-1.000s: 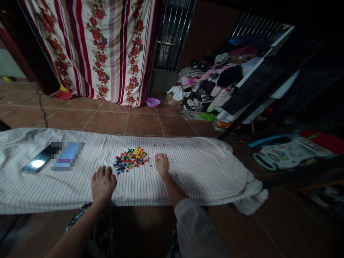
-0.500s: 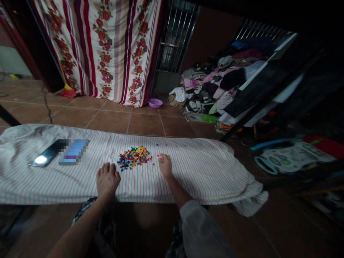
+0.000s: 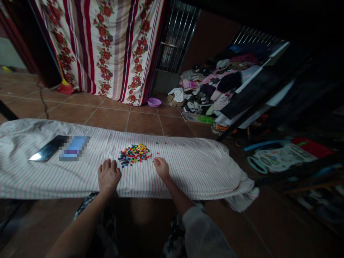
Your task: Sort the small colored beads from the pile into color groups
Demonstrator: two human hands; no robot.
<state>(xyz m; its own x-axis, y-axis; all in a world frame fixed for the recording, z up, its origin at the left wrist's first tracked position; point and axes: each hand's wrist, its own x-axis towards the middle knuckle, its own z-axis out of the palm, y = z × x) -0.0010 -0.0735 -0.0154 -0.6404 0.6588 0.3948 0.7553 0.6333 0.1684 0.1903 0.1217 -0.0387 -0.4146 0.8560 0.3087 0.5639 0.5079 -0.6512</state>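
A heap of small, multicoloured pieces (image 3: 135, 154), like beads or tiny blocks, lies on a striped cloth (image 3: 193, 172). Just left of the heap, my left hand (image 3: 109, 175) rests palm down on the cloth, fingers loosely extended and holding nothing. My right hand (image 3: 161, 167) is at the heap's right edge, thumb and forefinger pinched together by a dark piece (image 3: 153, 161). Whether anything sits in that pinch is too small to tell. A lone red piece (image 3: 157, 153) lies just beyond those fingers. Farther back, several single pieces form a spaced row, including an orange one (image 3: 165, 143).
A dark phone (image 3: 49, 148) and a blurred-out blue-screened device (image 3: 74, 147) lie left on the cloth. Beyond are a purple basin (image 3: 154, 103), a red dustpan (image 3: 66, 88), a floral curtain (image 3: 104, 46) and a clothes pile (image 3: 209, 84). A dark pole slants at right.
My right hand has drawn back from the red piece, moving left and slightly nearer me beside the heap. That red piece stays on the cloth. My left hand stays put; the view shifts slightly.
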